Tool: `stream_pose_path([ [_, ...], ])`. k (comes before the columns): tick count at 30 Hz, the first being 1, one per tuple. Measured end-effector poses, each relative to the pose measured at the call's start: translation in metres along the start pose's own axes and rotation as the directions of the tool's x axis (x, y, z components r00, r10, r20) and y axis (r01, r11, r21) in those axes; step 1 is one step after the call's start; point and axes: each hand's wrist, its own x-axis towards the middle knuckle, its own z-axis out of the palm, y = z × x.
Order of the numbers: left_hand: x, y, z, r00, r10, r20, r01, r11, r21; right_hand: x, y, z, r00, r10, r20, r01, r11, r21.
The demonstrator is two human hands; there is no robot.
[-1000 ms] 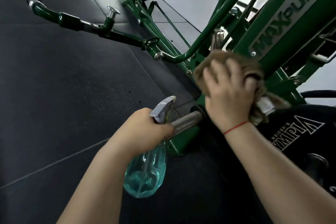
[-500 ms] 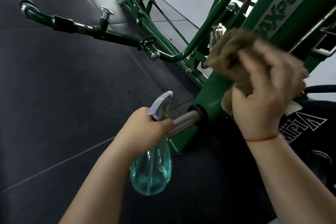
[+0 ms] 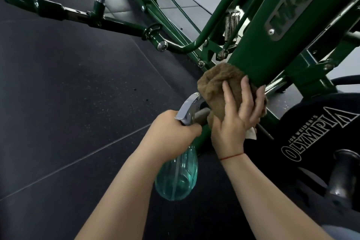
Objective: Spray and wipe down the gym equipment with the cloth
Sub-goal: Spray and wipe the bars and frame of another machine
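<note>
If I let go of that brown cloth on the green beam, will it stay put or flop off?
Probably flops: the brown cloth bunches in soft folds under the right hand, which presses it on the green beam. It looks light, so it would likely drop without that pressure. Its fuzzy pile may drag rather than glide when pushed.

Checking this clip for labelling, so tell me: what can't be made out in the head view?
Head view:
- Spray bottle trigger and neck: covered by the left hand gripping it.
- Green beam surface under wiping: hidden by the brown cloth and the right hand pressing it.
- Nameplate: cut off by the top edge after "MAX".
- Black weight plate: cut off by the right edge.
</note>
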Motion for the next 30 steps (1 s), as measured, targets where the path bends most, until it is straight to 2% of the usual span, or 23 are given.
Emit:
stream_pose_path([
  [2,0.001,-0.001,0.005,1.0,0.008,0.023,-0.008,1.0,0.014,0.014,0.001,-0.018,0.992,-0.015,-0.127,0.036,0.986,0.162],
  [4,0.002,-0.001,0.008,0.999,0.006,0.037,-0.007,1.0,0.025,0.032,0.005,-0.039,0.958,0.034,-0.285,0.041,0.967,0.251],
  [6,0.002,-0.001,0.009,1.0,0.004,0.026,-0.005,1.0,0.027,0.052,0.016,-0.052,0.897,0.169,-0.409,-0.018,0.938,0.347],
  [8,0.003,0.001,0.01,1.0,0.008,0.019,-0.009,1.0,0.018,0.068,0.022,-0.053,0.833,0.362,-0.419,-0.116,0.854,0.507],
  [11,0.003,0.003,0.011,1.0,0.013,0.009,-0.013,1.0,0.015,0.067,0.008,-0.035,0.782,0.547,-0.297,-0.24,0.705,0.667],
  [14,0.001,0.003,0.014,1.0,0.01,0.011,-0.01,1.0,0.023,0.038,-0.009,-0.012,0.787,0.59,-0.18,-0.352,0.669,0.654],
  [17,0.001,0.004,0.016,0.999,0.002,0.032,-0.003,1.0,0.021,0.012,-0.014,-0.005,0.735,0.676,-0.054,-0.472,0.566,0.676],
  [18,0.001,0.004,0.017,0.999,0.0,0.038,-0.001,1.0,0.023,0.008,-0.015,-0.008,0.701,0.713,-0.006,-0.503,0.5,0.705],
  [21,0.001,0.006,0.018,0.998,-0.003,0.057,0.001,1.0,0.026,0.016,-0.015,-0.027,0.538,0.824,0.179,-0.534,0.169,0.828],
  [23,0.002,0.005,0.017,0.998,-0.013,0.062,0.013,1.0,0.014,0.037,-0.001,-0.039,0.453,0.868,0.203,-0.489,0.052,0.871],
  [25,0.001,0.004,0.016,0.998,-0.018,0.06,0.017,1.0,0.018,0.066,0.015,-0.051,0.45,0.874,0.183,-0.467,0.056,0.882],
  [27,-0.001,0.003,0.014,0.998,-0.006,0.059,0.004,0.999,0.035,0.093,0.028,-0.059,0.491,0.851,0.188,-0.475,0.081,0.876],
  [30,-0.006,-0.002,0.012,0.999,-0.011,0.051,0.008,0.998,0.066,0.117,0.049,-0.053,0.528,0.768,0.362,-0.578,0.012,0.816],
])
